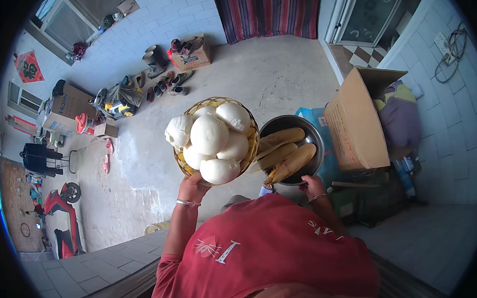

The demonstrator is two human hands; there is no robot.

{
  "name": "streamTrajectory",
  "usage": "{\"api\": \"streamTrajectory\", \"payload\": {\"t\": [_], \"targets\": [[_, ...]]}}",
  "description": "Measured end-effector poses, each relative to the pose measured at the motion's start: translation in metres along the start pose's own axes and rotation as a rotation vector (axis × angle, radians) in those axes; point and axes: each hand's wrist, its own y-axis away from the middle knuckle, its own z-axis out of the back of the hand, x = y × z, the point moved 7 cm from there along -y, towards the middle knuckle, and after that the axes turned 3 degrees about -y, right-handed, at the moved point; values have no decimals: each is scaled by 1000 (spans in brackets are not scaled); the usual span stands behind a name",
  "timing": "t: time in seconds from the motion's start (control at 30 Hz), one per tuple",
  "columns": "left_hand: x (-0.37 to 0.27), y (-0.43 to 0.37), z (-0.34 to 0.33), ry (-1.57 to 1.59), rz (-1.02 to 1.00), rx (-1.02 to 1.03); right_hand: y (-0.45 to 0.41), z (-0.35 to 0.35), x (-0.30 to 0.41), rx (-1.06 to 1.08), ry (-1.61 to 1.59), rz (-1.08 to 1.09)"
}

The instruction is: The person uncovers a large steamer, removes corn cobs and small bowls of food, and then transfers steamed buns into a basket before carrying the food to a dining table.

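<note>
My left hand [195, 187] grips the near rim of a round wicker basket [254, 137], its fingers hidden underneath. Several white steamed buns [209, 135] are heaped in the basket, one with a rough, lumpy surface at the left. To the right, my right hand [313, 186] holds the near edge of a stainless steel bowl [317, 135]. Several ears of corn in dry-looking husks [291, 162] lie in this bowl, their ends reaching over its left side. The basket's right rim comes close to the bowl; whether they touch I cannot tell.
An open cardboard box [351, 124] with purple cloth stands at the right, beside a blue bag [327, 161]. Shoes [168, 84] and boots [154, 61] line the far wall. A red scooter [64, 216] is at the left. A striped curtain [270, 13] hangs ahead.
</note>
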Motion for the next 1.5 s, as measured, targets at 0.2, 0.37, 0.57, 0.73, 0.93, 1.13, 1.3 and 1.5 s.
{"api": "streamTrajectory", "payload": {"t": [0.2,0.37,0.57,0.73,0.93,1.13,1.3,1.5], "targets": [[-89,-151,-54,-4,-5,30,-120,-83,112,-13,-73,47],[-152,-308,-99,-96,77,162,-247,-124,193,-73,-183,103],[-234,-480,-200,-232,184,340,-341,-157,307,-210,-269,173],[-267,-634,-285,-278,351,448,-429,-148,382,-381,-338,208],[-265,-804,-420,-370,505,639,-557,-117,464,-477,-517,284],[-267,-933,-554,-387,599,678,-688,-83,569,-439,-255,451],[-278,-1047,-674,-510,615,795,-730,-124,688,-560,-464,348],[-273,-1196,-770,-637,749,942,-818,-94,727,-712,-358,451]]}}
